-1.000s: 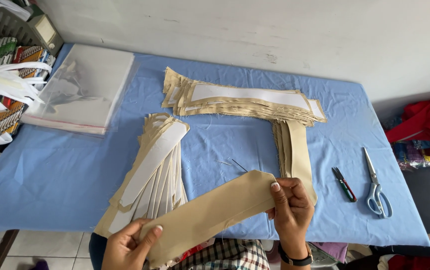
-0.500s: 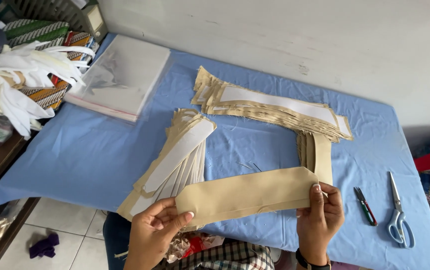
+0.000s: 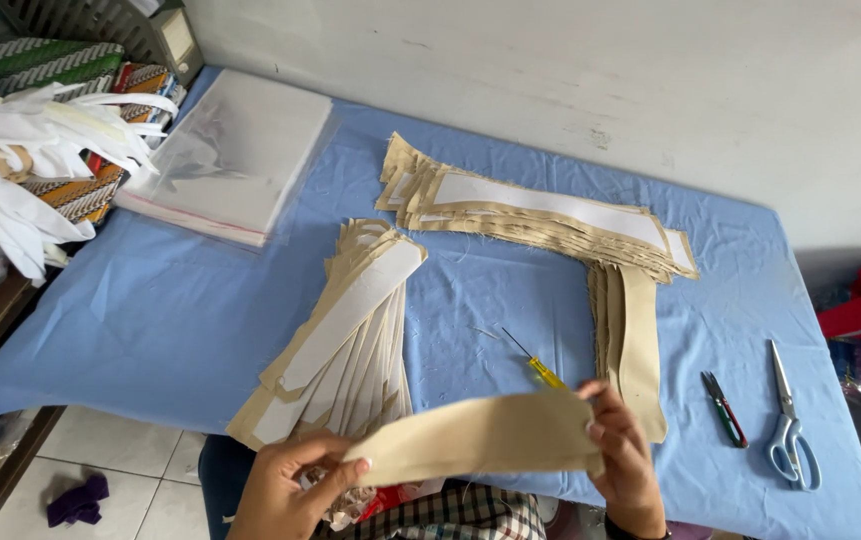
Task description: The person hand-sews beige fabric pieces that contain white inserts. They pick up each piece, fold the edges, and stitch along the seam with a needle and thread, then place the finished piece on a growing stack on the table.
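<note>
Strip (image 3: 480, 440) of tan cloth hangs in the air between our two hands, just over the near edge of the counter (image 3: 150, 300) with its blue cover. Our left hand (image 3: 285, 490) pinches the left end, thumb on top, grip closed tight on the cloth. Our right hand (image 3: 625, 455) has its grip closed on the right end, fingers curled over the edge. We think the strip is light and thin. It looks soft but a bit firm, since it holds its long shape and only bows a little. It would likely flop if we held one end only, so the two ends are the good places to hold it. Just past the strip lies a small yellow tool (image 3: 535, 365) with a thin point. To the left is a fanned pile (image 3: 350, 330) of the same kind of pieces, some with white lining. A second pile (image 3: 540, 210) lies farther back, and a third pile (image 3: 635, 340) is near our right hand. Scissors (image 3: 788, 425) and little snips (image 3: 725, 408) rest well to the right.
</note>
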